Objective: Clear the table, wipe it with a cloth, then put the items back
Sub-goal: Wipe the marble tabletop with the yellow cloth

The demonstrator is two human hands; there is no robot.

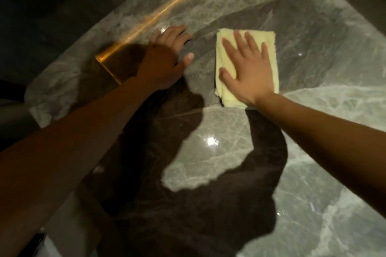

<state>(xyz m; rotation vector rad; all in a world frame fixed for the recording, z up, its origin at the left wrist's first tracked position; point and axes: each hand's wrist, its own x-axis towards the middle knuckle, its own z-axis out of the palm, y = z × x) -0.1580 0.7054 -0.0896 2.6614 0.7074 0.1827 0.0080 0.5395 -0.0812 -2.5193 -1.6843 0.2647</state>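
Note:
A folded pale yellow cloth (269, 48) lies flat on the glossy grey marble table (208, 165). My right hand (248, 71) presses down on the cloth with fingers spread, palm flat on top of it. To the left of the cloth, my left hand (167, 58) rests flat on the bare marble with its fingers apart, holding nothing. A small gap of table separates the two hands.
A gold-coloured metal strip (146, 25) runs diagonally across the table's far left part, ending in a wider gold panel under my left wrist. The table's left edge (31, 98) drops into darkness. Shadows of my arms and head fall across the near surface.

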